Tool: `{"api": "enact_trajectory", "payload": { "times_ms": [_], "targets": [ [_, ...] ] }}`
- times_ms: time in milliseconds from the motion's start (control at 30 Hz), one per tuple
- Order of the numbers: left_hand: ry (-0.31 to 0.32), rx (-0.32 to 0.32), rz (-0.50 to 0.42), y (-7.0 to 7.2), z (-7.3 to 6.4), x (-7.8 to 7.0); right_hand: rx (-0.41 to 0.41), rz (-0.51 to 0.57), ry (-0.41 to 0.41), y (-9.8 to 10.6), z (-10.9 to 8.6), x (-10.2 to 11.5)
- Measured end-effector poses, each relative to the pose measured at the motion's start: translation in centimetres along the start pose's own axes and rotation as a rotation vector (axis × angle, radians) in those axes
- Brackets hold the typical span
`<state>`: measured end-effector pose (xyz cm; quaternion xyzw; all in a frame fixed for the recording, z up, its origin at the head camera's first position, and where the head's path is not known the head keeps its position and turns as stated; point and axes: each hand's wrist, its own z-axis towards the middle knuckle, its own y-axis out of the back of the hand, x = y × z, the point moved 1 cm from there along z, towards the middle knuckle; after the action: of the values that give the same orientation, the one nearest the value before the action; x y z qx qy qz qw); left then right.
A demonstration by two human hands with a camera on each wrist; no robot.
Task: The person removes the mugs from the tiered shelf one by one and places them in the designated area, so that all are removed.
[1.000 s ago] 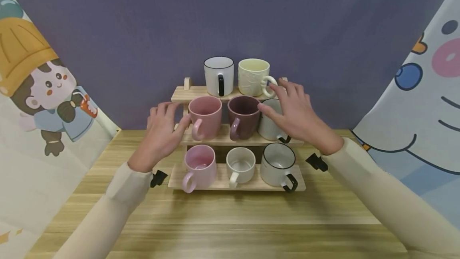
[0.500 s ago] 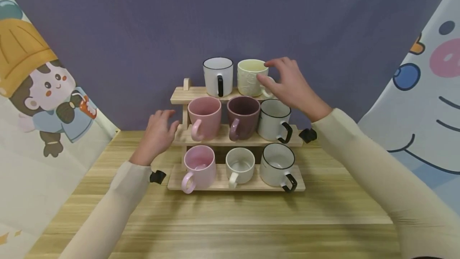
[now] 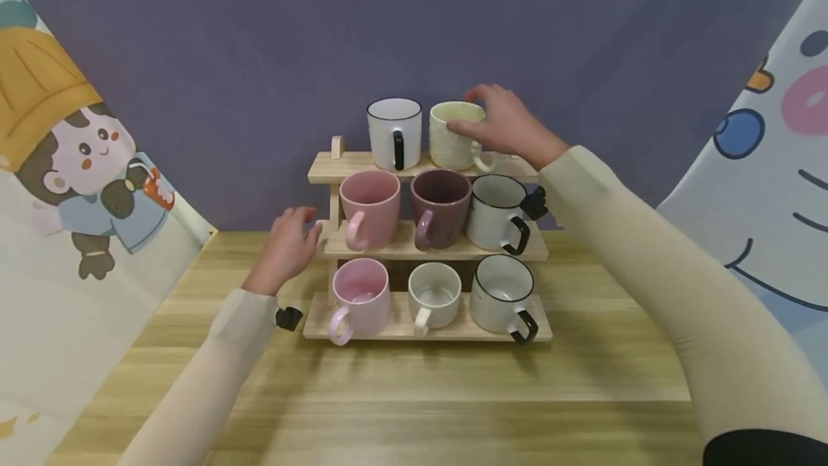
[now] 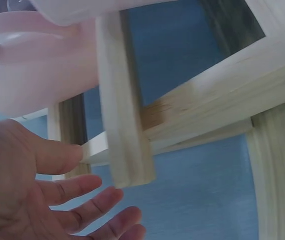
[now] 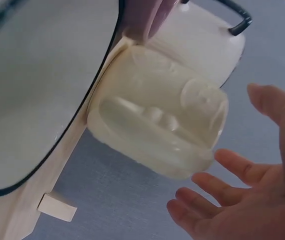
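Observation:
My right hand (image 3: 507,124) is at the pale yellow embossed mug (image 3: 448,146) on the top shelf, thumb before its rim and fingers behind. In the right wrist view the thumb stands apart from the pale mug (image 5: 152,115), and the fingers spread close by its rim; whether a fingertip touches cannot be made out. My left hand (image 3: 284,249) hovers beside the left end of the wooden rack (image 3: 326,165), holding nothing. Its fingers lie loosely bent near a wooden upright in the left wrist view. Nearest to it is the pink mug (image 3: 375,218) on the middle shelf.
A white black-rimmed mug (image 3: 393,139) stands left of the yellow one. The middle shelf also bears a plum mug (image 3: 446,218) and a white mug (image 3: 494,218). Below are a light pink mug (image 3: 369,308), a small cream mug (image 3: 435,297) and another black-rimmed mug (image 3: 501,300).
My right hand has risen from beside the middle shelf's right end to the yellow mug's rim. My left hand has drawn back from the pink mug, down and slightly left. The mugs stay in place.

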<state>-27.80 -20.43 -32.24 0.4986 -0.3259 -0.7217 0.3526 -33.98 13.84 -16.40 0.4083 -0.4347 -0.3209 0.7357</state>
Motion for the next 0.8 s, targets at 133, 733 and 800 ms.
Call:
{"api": "enact_trajectory", "payload": {
  "times_ms": [133,733,800],
  "targets": [
    [0.002,0.007,0.009,-0.3,0.2,0.4,0.049,-0.01,-0.022,0.2,1.2,0.3],
    [0.029,0.054,0.035,-1.3,-0.6,0.7,0.172,-0.043,-0.174,0.3,2.6,0.0],
    [0.034,0.061,0.033,-1.3,-0.7,0.7,0.18,-0.048,-0.19,0.3,2.7,-0.1]
  ]
}}
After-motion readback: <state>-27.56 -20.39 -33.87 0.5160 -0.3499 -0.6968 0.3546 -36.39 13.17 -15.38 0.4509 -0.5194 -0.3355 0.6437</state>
